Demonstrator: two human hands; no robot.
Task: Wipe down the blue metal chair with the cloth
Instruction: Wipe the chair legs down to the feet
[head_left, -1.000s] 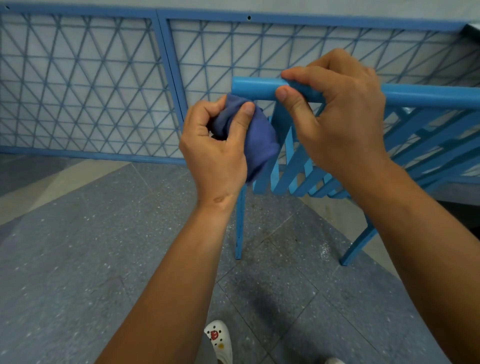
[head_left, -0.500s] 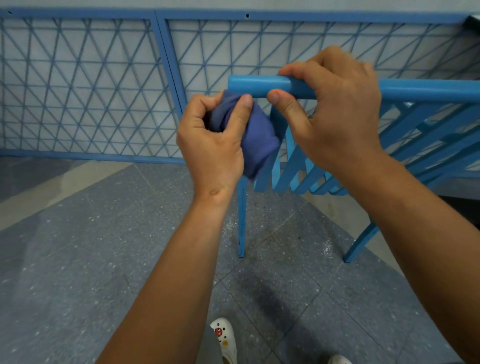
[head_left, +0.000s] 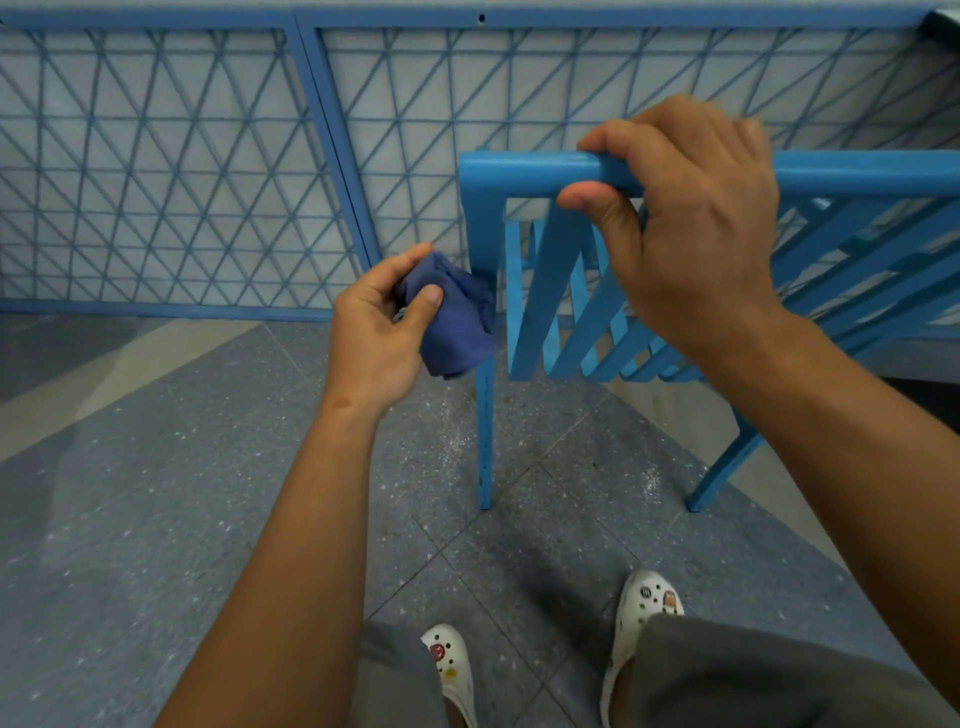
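The blue metal chair (head_left: 524, 169) stands in front of me, its back turned to me, with slanted slats below the top rail. My right hand (head_left: 685, 234) grips the top rail, fingers over it and thumb under. My left hand (head_left: 376, 332) holds a bunched dark blue cloth (head_left: 457, 322) against the chair's left upright post, about halfway between the top rail and the seat. The post's lower part and a right leg (head_left: 722, 467) reach the floor.
A blue metal lattice fence (head_left: 332, 156) runs along the wall behind the chair. The floor is grey speckled tile (head_left: 156, 493) with a pale strip at the left. My two white clogs (head_left: 644, 608) stand just behind the chair.
My left hand has slid the cloth down from the rail's left end along the left post. My right hand keeps its grip on the rail. The view has tilted down, showing my feet.
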